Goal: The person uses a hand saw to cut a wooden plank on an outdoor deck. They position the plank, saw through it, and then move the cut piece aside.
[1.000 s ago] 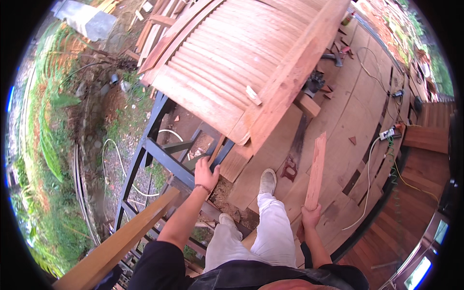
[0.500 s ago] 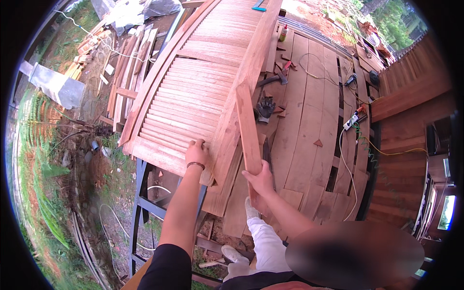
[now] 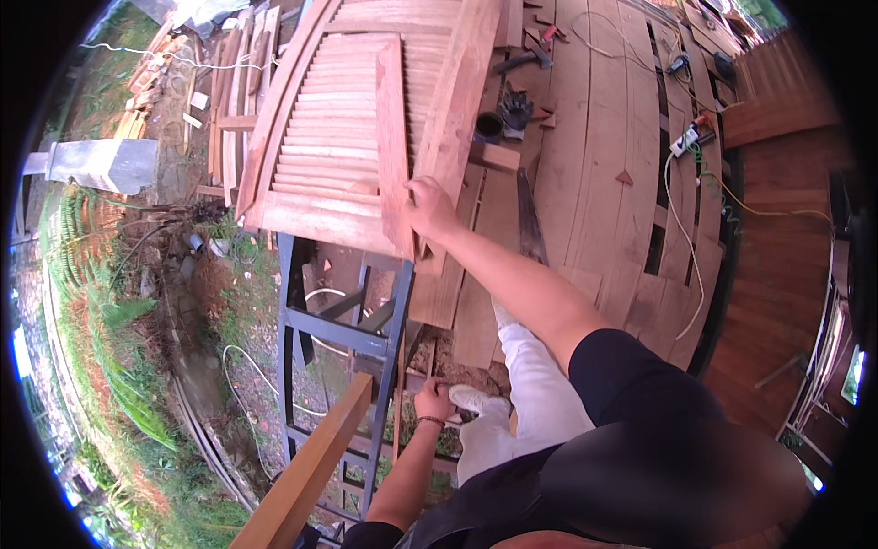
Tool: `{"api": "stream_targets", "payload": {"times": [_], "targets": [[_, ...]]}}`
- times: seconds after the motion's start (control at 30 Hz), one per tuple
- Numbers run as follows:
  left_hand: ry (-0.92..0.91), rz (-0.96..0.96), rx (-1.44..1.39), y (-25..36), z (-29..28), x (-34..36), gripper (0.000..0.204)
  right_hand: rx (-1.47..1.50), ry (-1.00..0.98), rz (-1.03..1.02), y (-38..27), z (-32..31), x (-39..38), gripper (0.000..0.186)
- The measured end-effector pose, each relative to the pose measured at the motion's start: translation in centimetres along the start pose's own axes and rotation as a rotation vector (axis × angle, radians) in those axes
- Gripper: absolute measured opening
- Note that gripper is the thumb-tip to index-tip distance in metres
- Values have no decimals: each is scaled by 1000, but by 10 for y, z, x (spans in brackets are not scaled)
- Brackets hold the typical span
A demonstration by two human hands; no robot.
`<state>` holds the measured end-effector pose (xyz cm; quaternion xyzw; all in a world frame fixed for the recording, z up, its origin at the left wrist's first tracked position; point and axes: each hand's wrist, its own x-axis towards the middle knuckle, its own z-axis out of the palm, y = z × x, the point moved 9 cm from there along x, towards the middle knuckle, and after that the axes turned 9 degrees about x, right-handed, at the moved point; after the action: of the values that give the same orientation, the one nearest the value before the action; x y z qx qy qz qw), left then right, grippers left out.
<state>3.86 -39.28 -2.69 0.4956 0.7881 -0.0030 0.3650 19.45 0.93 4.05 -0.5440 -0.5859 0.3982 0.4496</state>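
A louvered wooden panel (image 3: 329, 119) lies on a dark metal stand (image 3: 338, 331). Across its slats rests a reddish wooden strip (image 3: 392, 119), lengthwise, just left of the panel's right frame rail (image 3: 455, 91). My right hand (image 3: 432, 209) grips the near end of this strip, fingers curled at its right edge. Below the panel, beside the stand, my left hand (image 3: 432, 401) hangs low with a bracelet at its wrist. Its fingers look curled; whatever they may hold is hidden.
A long yellowish wooden beam (image 3: 311, 462) slants up from the lower edge. On the plank floor (image 3: 585, 165) right of the panel lie a hammer (image 3: 523, 60), dark gloves (image 3: 517, 112), a handsaw blade (image 3: 529, 220) and a power strip (image 3: 684, 139) with cords.
My right hand has brought the wooden strip leftward onto the slats. My left hand has left the panel and dropped down beside the stand. The whole view has shifted.
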Motion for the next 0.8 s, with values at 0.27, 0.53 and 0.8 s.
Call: {"api": "stream_targets", "payload": {"times": [0.27, 0.53, 0.8], "targets": [[-579, -113, 122, -88, 79, -159, 24, -420, -172, 838, 207, -154, -347, 23], [-574, 9, 222, -107, 145, -162, 52, -733, -367, 761, 385, -123, -373, 36], [-494, -24, 297, -74, 132, -122, 39, -1103, -558, 535, 485, -88, -299, 24]]}}
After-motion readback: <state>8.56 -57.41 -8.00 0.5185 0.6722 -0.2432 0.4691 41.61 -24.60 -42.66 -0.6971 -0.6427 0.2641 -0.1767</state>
